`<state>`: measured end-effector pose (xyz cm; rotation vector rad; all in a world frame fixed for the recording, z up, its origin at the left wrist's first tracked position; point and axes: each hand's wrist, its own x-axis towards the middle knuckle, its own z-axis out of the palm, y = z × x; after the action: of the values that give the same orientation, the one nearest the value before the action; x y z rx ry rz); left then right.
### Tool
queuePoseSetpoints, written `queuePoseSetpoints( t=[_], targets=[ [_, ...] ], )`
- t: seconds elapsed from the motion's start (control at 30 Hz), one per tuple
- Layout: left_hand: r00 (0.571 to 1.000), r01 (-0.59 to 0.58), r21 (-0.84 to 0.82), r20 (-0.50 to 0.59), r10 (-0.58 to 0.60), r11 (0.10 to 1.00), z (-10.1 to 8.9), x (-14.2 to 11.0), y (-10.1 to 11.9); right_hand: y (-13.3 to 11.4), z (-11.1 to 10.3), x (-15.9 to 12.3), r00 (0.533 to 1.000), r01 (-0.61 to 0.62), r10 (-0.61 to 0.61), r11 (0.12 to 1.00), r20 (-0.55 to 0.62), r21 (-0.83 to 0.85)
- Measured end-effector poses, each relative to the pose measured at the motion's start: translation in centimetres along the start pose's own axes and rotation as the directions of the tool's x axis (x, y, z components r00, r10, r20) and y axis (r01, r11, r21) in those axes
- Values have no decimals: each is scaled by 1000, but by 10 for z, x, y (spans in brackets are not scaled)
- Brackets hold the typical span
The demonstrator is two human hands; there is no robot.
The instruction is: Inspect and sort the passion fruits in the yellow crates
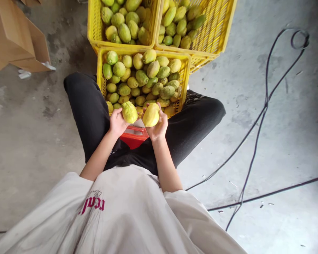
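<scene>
Lemons in hand, by my remote feed: two. One knobbly yellow-green lemon, grasped in the left hand; one smoother yellow lemon, grasped in the right hand; the pair apart, at the near edge of the front crate.
Yellow crates bearing lemons, three: the front crate, rear left crate, rear right crate.
Loose lemons: dozens, too overlapped for me to count.
Black-trousered legs: two, flanking the front crate.
Red plastic item, between the legs, partly hidden: one.

Bright diffuse light, pale sheen on floor, stretched edges
</scene>
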<state>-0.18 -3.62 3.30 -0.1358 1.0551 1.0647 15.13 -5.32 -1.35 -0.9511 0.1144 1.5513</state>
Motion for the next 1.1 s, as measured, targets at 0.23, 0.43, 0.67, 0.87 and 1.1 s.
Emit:
queuePoseSetpoints(
  t=[0.23,0.43,0.67,0.87,1.1],
  targets=[
    [1000,0,150,1,0,989,-11,11,-8,0,-2,2,998,-48,47,999,39,19],
    [999,-36,219,12,35,975,-15,10,-7,-5,-3,1,996,-87,87,996,27,-3],
    [999,0,80,-40,3,997,-1,1,0,-5,4,-3,996,-87,87,996,8,32],
    [1000,-24,63,-16,25,998,0,2,-1,0,-1,2,1000,-21,22,1000,22,-16],
    [999,-38,215,42,30,976,-9,7,-4,0,-10,4,994,-18,27,996,105,-85]
  ],
)
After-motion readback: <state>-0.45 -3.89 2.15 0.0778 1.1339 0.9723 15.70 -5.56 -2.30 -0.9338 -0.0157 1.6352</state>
